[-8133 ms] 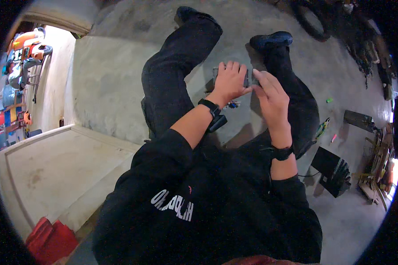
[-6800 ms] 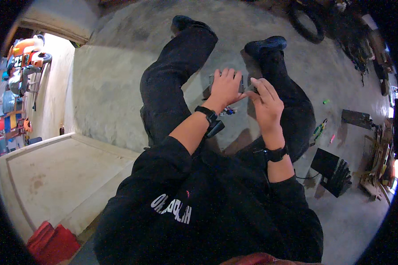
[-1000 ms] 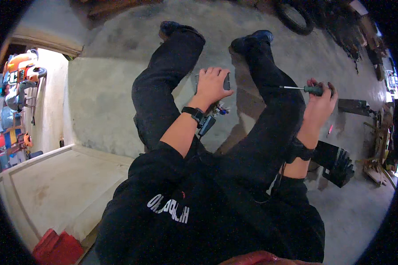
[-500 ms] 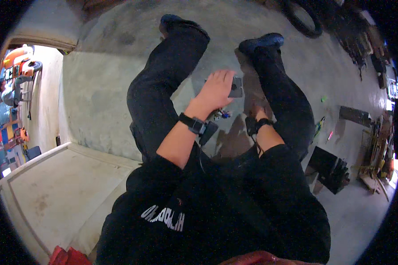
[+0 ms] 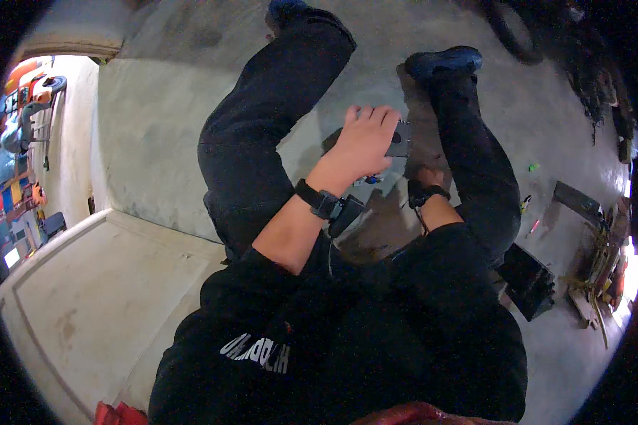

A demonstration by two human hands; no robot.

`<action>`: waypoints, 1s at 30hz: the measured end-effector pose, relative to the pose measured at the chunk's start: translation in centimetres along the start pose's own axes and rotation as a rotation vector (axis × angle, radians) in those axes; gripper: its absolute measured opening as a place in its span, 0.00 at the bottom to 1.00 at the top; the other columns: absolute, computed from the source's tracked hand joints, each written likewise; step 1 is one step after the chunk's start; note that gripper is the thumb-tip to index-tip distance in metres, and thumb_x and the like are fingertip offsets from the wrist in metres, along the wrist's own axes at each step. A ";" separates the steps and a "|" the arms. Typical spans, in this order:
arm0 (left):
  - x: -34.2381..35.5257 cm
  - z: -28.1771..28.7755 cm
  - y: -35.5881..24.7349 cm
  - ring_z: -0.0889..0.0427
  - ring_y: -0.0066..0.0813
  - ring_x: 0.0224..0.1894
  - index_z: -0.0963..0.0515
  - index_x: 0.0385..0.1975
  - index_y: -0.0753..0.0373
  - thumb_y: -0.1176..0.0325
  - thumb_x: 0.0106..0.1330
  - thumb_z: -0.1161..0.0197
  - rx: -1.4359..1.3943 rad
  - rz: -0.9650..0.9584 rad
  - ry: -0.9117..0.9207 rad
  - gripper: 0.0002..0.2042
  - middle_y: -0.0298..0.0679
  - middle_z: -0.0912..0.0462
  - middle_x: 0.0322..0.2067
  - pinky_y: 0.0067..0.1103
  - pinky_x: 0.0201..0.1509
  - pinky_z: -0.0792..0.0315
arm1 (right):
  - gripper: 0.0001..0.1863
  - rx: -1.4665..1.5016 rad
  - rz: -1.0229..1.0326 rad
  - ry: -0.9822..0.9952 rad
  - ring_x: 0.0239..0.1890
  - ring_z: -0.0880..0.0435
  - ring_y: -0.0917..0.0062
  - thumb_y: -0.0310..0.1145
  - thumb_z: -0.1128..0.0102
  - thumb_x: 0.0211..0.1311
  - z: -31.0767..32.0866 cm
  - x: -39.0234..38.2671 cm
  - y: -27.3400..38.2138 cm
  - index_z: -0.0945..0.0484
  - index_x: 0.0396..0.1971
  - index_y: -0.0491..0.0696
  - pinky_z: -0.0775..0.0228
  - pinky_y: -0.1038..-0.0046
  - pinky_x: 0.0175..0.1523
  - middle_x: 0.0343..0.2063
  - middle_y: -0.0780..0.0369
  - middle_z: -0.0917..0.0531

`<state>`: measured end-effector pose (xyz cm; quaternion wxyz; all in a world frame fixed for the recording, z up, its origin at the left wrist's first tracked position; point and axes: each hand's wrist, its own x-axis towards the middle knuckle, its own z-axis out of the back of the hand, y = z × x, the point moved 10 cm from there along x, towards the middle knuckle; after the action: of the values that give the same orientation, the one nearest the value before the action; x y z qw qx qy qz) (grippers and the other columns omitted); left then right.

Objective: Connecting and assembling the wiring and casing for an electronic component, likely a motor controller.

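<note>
Grey concrete floor (image 5: 156,142) under me. Pale raised slab (image 5: 85,304) at my lower left. Bright doorway (image 5: 21,142) far left. Clutter (image 5: 595,269) along floor's right edge.

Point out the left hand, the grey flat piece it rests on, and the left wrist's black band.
left hand (image 5: 365,142), head view, on the back of the hand.
grey flat piece (image 5: 401,139), head view, on its exposed right part.
black band (image 5: 317,201), head view, on the strap.

The left hand (image 5: 361,145) lies flat on a small flat device (image 5: 400,139) between the two legs, on the concrete floor (image 5: 156,127). The right hand (image 5: 428,176) sits just behind it, lower — mostly hidden. A case (image 5: 528,280) rests to the right, beside the right leg.
</note>
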<state>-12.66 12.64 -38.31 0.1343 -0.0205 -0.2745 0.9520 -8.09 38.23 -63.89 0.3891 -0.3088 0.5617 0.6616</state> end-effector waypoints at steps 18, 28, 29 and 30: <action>-1.0 -0.3 -0.4 0.27 0.43 0.58 0.30 0.59 0.53 0.46 0.39 0.20 0.095 0.003 -0.154 0.43 0.42 0.24 0.54 0.42 0.65 0.41 | 0.15 -0.010 0.592 0.134 0.21 0.23 0.83 0.30 0.33 0.62 -4.5 -16.2 17.9 0.21 0.44 0.39 0.36 0.80 0.23 0.27 0.61 0.16; -3.1 0.0 -2.0 0.28 0.43 0.59 0.27 0.55 0.56 0.43 0.41 0.22 0.123 -0.029 -0.211 0.40 0.41 0.23 0.53 0.43 0.64 0.40 | 0.17 0.182 0.521 0.340 0.28 0.20 0.81 0.32 0.35 0.64 -4.0 -18.5 14.0 0.23 0.47 0.37 0.35 0.79 0.26 0.34 0.61 0.17; -3.5 0.0 -2.1 0.28 0.43 0.60 0.27 0.55 0.56 0.42 0.41 0.23 0.129 -0.028 -0.210 0.40 0.41 0.23 0.53 0.43 0.64 0.40 | 0.17 0.155 0.534 0.360 0.28 0.20 0.81 0.32 0.35 0.64 -4.4 -18.7 14.2 0.22 0.47 0.37 0.35 0.79 0.26 0.34 0.61 0.17; -3.7 0.1 -2.3 0.29 0.43 0.60 0.27 0.54 0.57 0.42 0.42 0.23 0.133 -0.025 -0.211 0.40 0.42 0.23 0.53 0.44 0.64 0.40 | 0.17 0.119 0.552 0.347 0.28 0.20 0.81 0.33 0.35 0.64 -4.4 -18.7 14.3 0.22 0.47 0.38 0.35 0.79 0.26 0.35 0.61 0.16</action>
<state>-8.55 13.46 -37.14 0.1178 0.0921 -0.2234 0.9632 -11.05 29.85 -41.67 0.1109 -0.2297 0.7198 0.6457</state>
